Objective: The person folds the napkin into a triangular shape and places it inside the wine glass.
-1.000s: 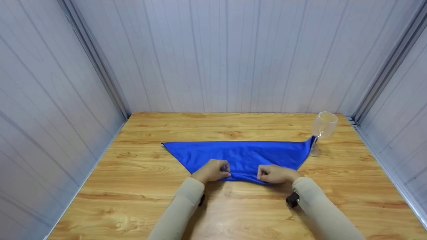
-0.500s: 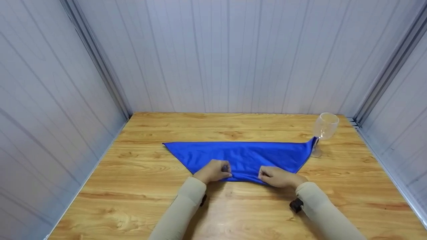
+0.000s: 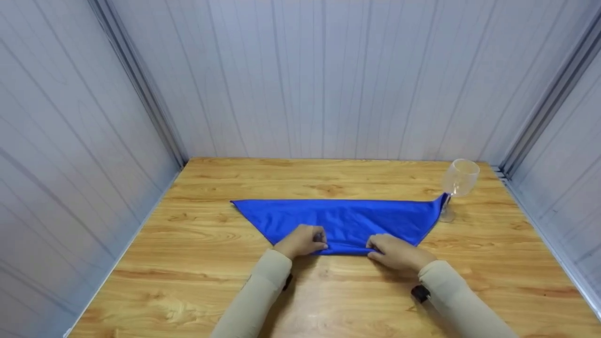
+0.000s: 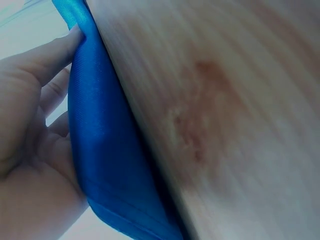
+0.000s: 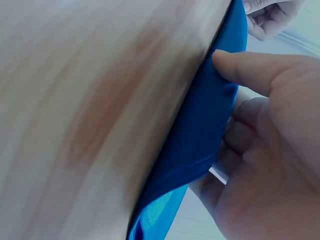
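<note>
A shiny blue cloth [image 3: 338, 216] lies on the table with its long straight side at the back and its near edge rolled over. My left hand [image 3: 301, 240] pinches the left part of that edge; in the left wrist view its thumb lies against the folded cloth [image 4: 105, 135]. My right hand [image 3: 394, 251] grips the same edge further right. Seen from the right wrist, the thumb presses the front of the fold [image 5: 195, 125] while the other fingers curl behind it. The cloth's back right corner sticks up against the stem of a wine glass.
The clear wine glass [image 3: 461, 177] stands at the back right of the wooden table [image 3: 197, 263]. White panel walls [image 3: 300, 84] rise behind the table and along both sides.
My right hand has shifted its grip, with thumb and fingers spread a little further apart, and the near edge now lies straighter and more evenly rolled. The left hand has barely moved.
</note>
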Available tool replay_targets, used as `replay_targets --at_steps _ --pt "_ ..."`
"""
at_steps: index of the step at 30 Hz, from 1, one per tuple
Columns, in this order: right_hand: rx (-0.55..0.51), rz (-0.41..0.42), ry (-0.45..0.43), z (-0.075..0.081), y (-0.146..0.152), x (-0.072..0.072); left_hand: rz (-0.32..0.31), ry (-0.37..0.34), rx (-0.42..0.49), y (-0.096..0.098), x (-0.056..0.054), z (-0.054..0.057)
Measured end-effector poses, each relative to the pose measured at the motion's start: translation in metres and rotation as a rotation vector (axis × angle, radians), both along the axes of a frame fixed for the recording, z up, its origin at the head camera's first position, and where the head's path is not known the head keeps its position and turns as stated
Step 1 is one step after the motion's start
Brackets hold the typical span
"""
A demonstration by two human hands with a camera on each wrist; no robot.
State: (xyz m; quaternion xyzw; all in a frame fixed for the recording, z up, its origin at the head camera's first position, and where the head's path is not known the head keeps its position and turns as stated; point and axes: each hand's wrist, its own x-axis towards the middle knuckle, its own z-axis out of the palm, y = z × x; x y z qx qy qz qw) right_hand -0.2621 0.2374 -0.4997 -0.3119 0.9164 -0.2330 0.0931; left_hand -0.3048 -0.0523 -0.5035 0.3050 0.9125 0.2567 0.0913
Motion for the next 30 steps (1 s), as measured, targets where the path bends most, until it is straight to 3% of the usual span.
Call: replay_targets --at_steps 9,21,30 --pt "-0.030 -0.019 -0.012 0.000 0.003 -0.006 -0.006 0.016 0.021 0.000 0.000 -0.001" --pt "-0.047 0.042 -0.083 0.004 0.007 -0.019 -0.010 0.006 0.037 -0.001 0.001 -0.001" --pt "-0.035 0.011 -0.102 -0.001 0.006 -0.029 -0.012 -0.003 0.016 -0.002 0.000 -0.001"
